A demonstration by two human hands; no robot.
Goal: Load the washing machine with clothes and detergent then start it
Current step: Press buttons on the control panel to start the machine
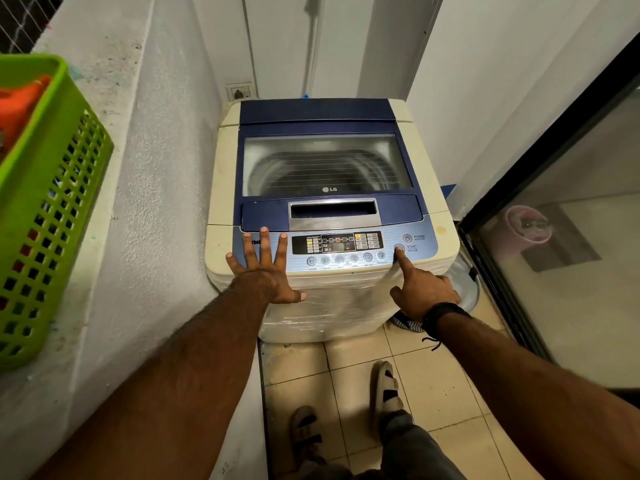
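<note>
Washing machine (329, 216) lid shut; right hand (420, 289) pressing start.

**A narrow tiled corner between white walls**

We see rough white plastered walls (152, 140) on the left and behind, with a white wall socket (239, 92) in the corner. Pale square floor tiles (429, 368) run underfoot. On the right stands a dark-framed glass sliding door (568, 258). A lime-green perforated plastic basket (48, 209) sits on the left ledge.

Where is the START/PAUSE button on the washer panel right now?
Head view: START/PAUSE button sits at the control panel's right end, just below the POWER button, under the right hand's index fingertip.
</note>
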